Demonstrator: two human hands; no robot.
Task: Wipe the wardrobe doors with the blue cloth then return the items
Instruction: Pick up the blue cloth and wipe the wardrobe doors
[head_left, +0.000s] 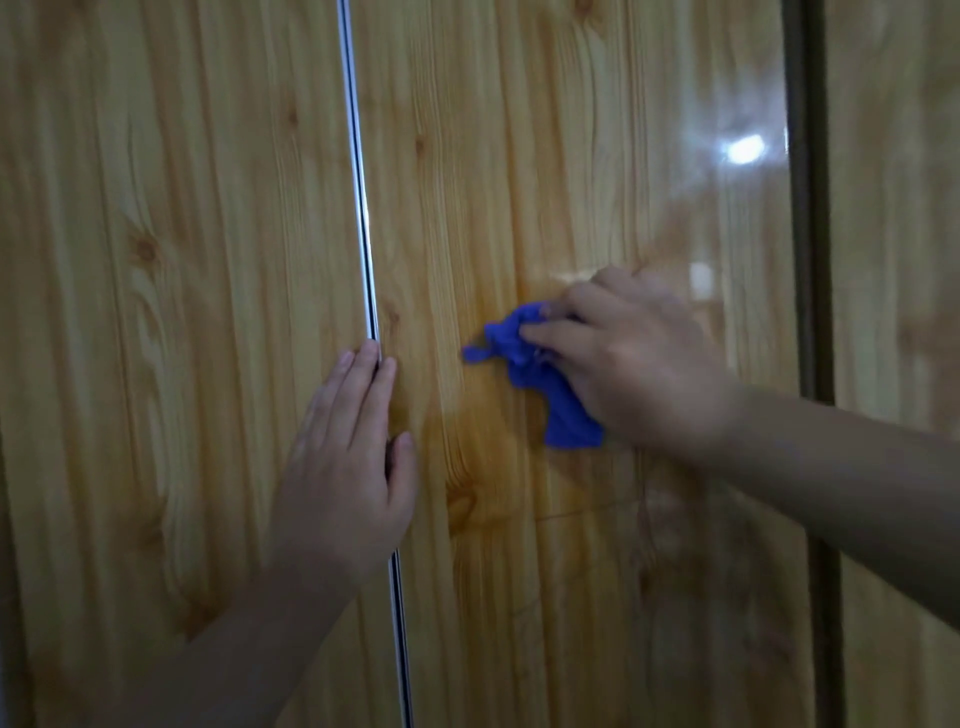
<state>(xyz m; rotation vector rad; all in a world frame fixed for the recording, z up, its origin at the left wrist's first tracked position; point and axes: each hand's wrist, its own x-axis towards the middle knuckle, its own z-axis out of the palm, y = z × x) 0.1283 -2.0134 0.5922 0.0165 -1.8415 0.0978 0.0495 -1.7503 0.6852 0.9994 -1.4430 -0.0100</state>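
We see a dim, warm picture. A bright white glare spot (744, 149) shines on the glossy wood-grain wardrobe door (571, 156). The right hand (634, 364) looks blurred, and the edges curve slightly.

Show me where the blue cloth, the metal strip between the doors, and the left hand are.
blue cloth (540, 384): head view, on its crumpled middle.
metal strip (358, 171): head view, on its upper part, above the hand.
left hand (345, 462): head view, on the back of the hand.
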